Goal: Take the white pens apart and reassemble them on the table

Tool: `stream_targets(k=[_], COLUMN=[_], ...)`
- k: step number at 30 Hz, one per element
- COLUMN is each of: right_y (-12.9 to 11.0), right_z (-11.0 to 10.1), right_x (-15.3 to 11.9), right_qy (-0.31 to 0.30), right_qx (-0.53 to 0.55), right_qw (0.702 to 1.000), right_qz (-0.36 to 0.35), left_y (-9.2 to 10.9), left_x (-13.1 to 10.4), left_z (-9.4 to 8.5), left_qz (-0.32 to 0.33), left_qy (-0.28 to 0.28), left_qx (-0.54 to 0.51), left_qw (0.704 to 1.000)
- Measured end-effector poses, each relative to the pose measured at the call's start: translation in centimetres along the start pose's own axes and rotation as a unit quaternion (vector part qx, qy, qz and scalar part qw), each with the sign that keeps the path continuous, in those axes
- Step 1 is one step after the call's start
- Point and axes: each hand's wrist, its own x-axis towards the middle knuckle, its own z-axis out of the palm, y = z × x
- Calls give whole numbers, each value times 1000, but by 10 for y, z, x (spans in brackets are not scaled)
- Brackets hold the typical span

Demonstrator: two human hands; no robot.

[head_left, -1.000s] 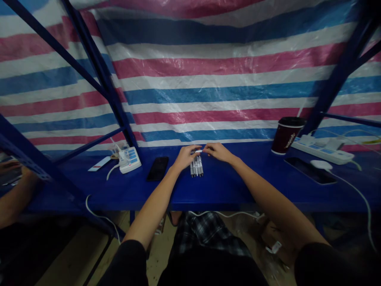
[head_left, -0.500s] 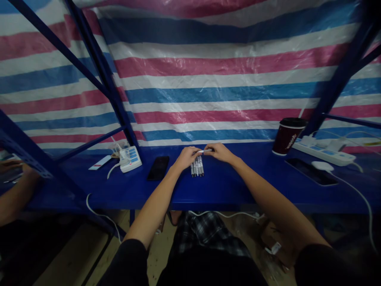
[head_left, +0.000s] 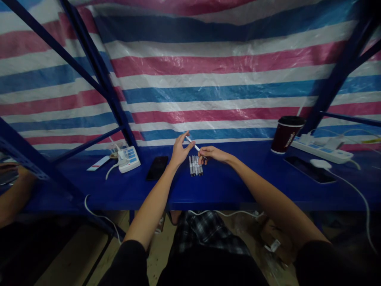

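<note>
A slim white-and-grey marker pen (head_left: 197, 147) is held at a slant over the table. The tip of my left thumb lies against its upper part, and the other fingers of my left hand (head_left: 179, 150) stretch up behind its far end. My right hand (head_left: 209, 153) pinches the lower end between thumb and fingers, partly hiding it. Just below the hands, several similar marker pens (head_left: 195, 167) lie side by side in a row, dark ends towards me. A black phone (head_left: 157, 168) rests on the table left of my left hand.
The blue table (head_left: 222, 186) stands before a striped sheet (head_left: 208, 95). At right are a dark lidded cup (head_left: 286, 136), a power strip (head_left: 323, 150) and a phone (head_left: 300, 169) with a white charger. Another power strip (head_left: 129, 159) lies left. Someone's arm (head_left: 18, 194) shows far left.
The marker pen has turned from nearly level to a steep slant. My left hand has opened out and tipped upward; my right hand has moved left and slightly down, nearer the row.
</note>
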Motion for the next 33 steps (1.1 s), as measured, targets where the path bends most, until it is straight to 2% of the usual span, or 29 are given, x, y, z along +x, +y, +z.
stream_targets(k=[2,7,9,12,15,19,21,23,26,29,31,33], right_y=[0,1,1,1,-4,-15,-17,-15,-7,-2,-2,-5], right_z=[0,-3,-4,-4,0,7,7,3,-3,-3,-2,-3], right_x=[-1,-4,-4,-3,-3,-3,-2,-2,-3,-2,0,-1], right_qy=[-2,32,39,50,59,46,51,89,129,100,66,35], right_qx=[1,-4,7,16,12,26,-5,-93,-272,-385,-416,-423], right_qw=[1000,999,999,999,998,999,998,991,951,912,899,895], right_qz=[-8,-2,1,-8,-6,8,29,47,66,101,122,140], left_y=[-2,-3,-3,-2,-3,-4,-4,-6,-12,-17,-17,-16], left_x=[-1,-3,-3,-2,0,5,8,9,8,3,0,-2], left_z=[1,2,1,1,4,1,-6,-17,-28,-29,-24,-20], left_qz=[-14,-34,-49,-70,-96,-170,-215,-253,-297,-311,-310,-313], left_qy=[-17,-41,-40,-34,-55,-76,-75,-93,-184,-284,-330,-344], left_qx=[-10,68,65,10,-51,-209,-236,-189,-19,143,176,167], left_qw=[1000,996,996,997,993,960,945,944,937,896,874,869])
